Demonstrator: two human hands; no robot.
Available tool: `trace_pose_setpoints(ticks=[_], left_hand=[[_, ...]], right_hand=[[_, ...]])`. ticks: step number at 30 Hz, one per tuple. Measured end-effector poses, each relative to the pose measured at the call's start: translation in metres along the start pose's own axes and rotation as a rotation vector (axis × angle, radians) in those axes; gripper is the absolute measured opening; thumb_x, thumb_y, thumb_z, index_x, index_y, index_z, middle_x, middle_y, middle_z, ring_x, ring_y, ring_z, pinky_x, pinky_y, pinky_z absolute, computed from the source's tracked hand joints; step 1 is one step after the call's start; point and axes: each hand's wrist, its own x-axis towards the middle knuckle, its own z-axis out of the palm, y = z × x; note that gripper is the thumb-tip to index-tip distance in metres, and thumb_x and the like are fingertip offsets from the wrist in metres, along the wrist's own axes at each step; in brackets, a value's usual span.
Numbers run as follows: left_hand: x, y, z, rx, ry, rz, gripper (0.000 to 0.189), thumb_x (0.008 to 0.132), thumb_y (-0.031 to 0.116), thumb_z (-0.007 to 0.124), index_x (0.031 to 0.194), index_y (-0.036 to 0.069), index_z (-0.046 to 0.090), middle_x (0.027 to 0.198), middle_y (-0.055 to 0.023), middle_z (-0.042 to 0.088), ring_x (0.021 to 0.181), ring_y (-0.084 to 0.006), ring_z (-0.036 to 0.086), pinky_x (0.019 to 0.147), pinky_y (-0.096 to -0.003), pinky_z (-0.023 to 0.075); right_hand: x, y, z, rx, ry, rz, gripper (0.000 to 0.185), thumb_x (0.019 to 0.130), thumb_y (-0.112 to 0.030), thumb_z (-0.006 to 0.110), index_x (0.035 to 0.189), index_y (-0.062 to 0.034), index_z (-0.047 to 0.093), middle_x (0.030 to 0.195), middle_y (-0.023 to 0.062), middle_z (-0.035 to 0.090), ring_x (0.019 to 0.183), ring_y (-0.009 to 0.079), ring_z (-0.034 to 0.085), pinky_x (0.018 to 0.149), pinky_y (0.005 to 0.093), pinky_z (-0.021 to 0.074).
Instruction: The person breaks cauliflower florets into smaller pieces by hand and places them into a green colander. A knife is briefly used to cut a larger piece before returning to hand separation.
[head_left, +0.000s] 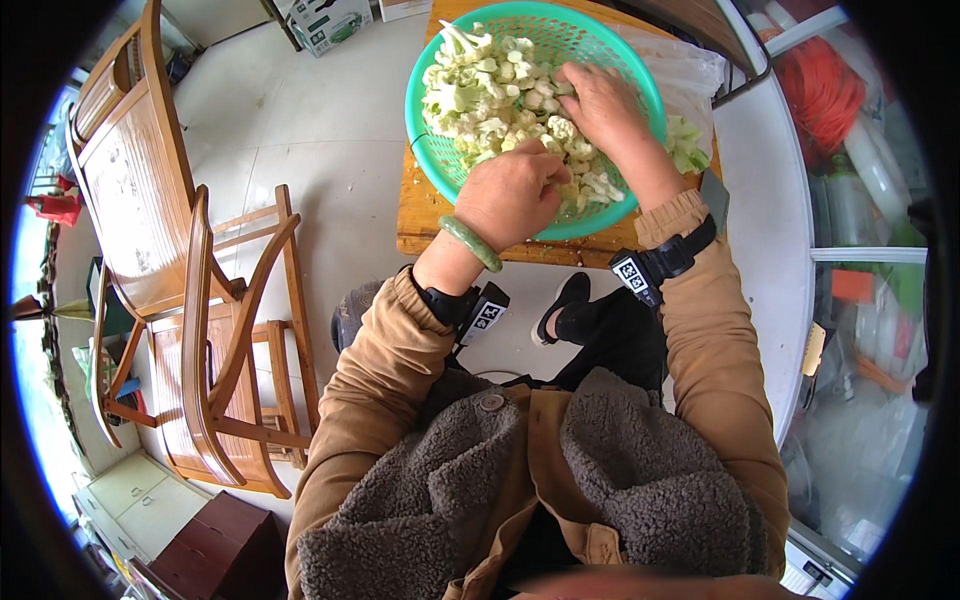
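A green plastic colander filled with cut cauliflower florets rests on a wooden board or tabletop. My left hand, with a green bangle at its wrist, is over the near part of the florets, its fingers curled; whether a piece is between them is hidden. My right hand reaches into the right side of the colander, fingers bent and touching the florets, and its grasp cannot be made out. Cauliflower leaves and a clear plastic bag lie right of the colander.
Wooden folding chairs stand on the left. On the right is a glass-fronted cabinet with bagged goods inside. A printed carton sits on the floor at the top. A dark flat object lies at the board's right edge.
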Motion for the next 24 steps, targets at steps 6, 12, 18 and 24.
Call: trace_pose_setpoints(ticks=[6, 12, 18, 24], left_hand=[[0.001, 0.001, 0.001, 0.034, -0.004, -0.006, 0.011, 0.080, 0.012, 0.062, 0.081, 0.011, 0.072, 0.085, -0.0097, 0.066, 0.076, -0.0342, 0.067, 0.070, -0.0448, 0.0548], [0.001, -0.002, 0.000, -0.056, 0.004, -0.031, 0.010, 0.080, 0.013, 0.062, 0.079, 0.011, 0.072, 0.086, -0.0095, 0.067, 0.077, -0.0341, 0.067, 0.069, -0.0443, 0.0543], [0.003, -0.002, 0.000, -0.047, -0.020, -0.013, 0.010, 0.080, 0.013, 0.063, 0.080, 0.010, 0.072, 0.087, -0.0094, 0.067, 0.078, -0.0337, 0.067, 0.070, -0.0438, 0.0545], [0.002, -0.005, 0.000, -0.046, -0.040, -0.031, 0.012, 0.080, 0.013, 0.062, 0.082, 0.010, 0.074, 0.084, -0.0116, 0.070, 0.079, -0.0341, 0.068, 0.071, -0.0441, 0.0550]], right_hand=[[-0.008, -0.001, -0.002, 0.000, 0.119, 0.124, 0.024, 0.083, -0.016, 0.072, 0.103, -0.0086, 0.061, 0.092, 0.0155, 0.068, 0.087, 0.0364, 0.067, 0.075, 0.0472, 0.0541], [-0.009, 0.010, -0.031, 0.544, 0.400, 0.364, 0.024, 0.087, -0.017, 0.069, 0.106, -0.0029, 0.065, 0.087, 0.0105, 0.070, 0.072, 0.0213, 0.066, 0.068, 0.0366, 0.0547], [-0.015, -0.005, -0.056, 1.075, 0.243, 0.423, 0.022, 0.093, -0.011, 0.067, 0.112, -0.0005, 0.066, 0.086, 0.0024, 0.068, 0.072, 0.0086, 0.062, 0.064, 0.0247, 0.0525], [-0.023, -0.020, -0.047, 1.096, -0.007, 0.199, 0.020, 0.096, -0.008, 0.063, 0.115, -0.0071, 0.069, 0.094, 0.0042, 0.073, 0.078, 0.0177, 0.069, 0.071, 0.0328, 0.0568]])
